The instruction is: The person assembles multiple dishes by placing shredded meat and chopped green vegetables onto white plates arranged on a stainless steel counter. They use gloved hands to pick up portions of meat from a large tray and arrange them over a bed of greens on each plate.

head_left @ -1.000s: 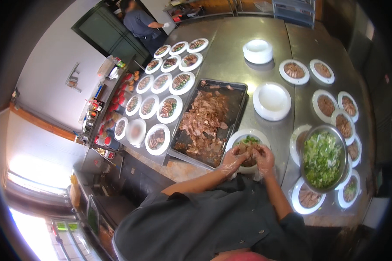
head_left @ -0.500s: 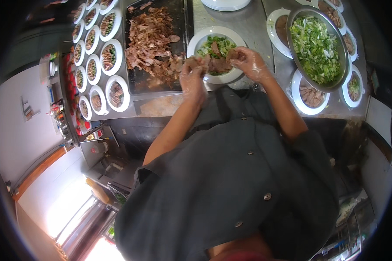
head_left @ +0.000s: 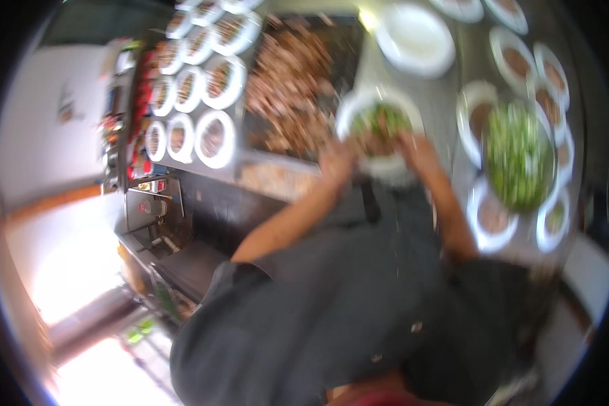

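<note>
My left hand (head_left: 336, 162) is at the near left edge of a white plate (head_left: 346, 108), and my right hand (head_left: 421, 155) is at its near right edge. Both wear thin clear gloves, and motion smears their fingers, so their grip is unclear. Chopped greens (head_left: 384, 116) lie in the plate's hollow, with brown meat slices (head_left: 373, 145) on the near side between my hands. Left of the plate, a dark tray (head_left: 347, 47) holds a heap of shredded cooked meat (head_left: 291, 81).
Rows of filled white plates (head_left: 216, 139) stand at the left. White plates (head_left: 415, 40) are stacked beyond the one I work at. To the right, a metal bowl of chopped greens (head_left: 517, 159) sits among plates with meat (head_left: 492, 216). The steel counter's front edge is near my body.
The view has shifted, so everything appears lower and farther right, and blurred. My hands, which pinched meat pieces above the plate, are now lower at its near rim.
</note>
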A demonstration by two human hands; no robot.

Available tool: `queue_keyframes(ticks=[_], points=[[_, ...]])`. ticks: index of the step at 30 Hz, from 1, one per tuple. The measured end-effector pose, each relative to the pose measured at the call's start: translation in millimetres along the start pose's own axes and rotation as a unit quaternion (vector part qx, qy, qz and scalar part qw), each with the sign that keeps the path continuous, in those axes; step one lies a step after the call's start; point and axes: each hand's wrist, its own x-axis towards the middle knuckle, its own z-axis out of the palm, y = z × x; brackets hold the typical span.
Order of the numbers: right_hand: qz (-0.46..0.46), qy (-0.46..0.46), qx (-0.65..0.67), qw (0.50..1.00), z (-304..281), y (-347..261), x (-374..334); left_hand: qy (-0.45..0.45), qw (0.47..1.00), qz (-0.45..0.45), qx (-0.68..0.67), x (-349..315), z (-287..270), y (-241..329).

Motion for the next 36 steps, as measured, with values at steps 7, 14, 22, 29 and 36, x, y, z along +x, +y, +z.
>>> queue_keyframes(ticks=[7,14,22,29,36], points=[[0.02,0.139,0.07,0.988,-2,-44,7,-0.068,0.993,0.087,-0.04,-22,19,49],[-0.007,0.144,0.216,0.966,-9,-62,13,-0.088,0.984,0.126,0.092,-16,42,65],[0.104,0.102,0.493,0.858,-3,-42,9,-0.099,0.987,0.12,0.028,-24,42,81],[0.093,0.144,0.609,0.775,-52,-89,18,-0.123,0.975,0.186,0.006,-43,49,160],[0.072,0.06,0.755,0.649,-91,-129,10,-0.119,0.926,0.356,0.04,-74,55,192]])
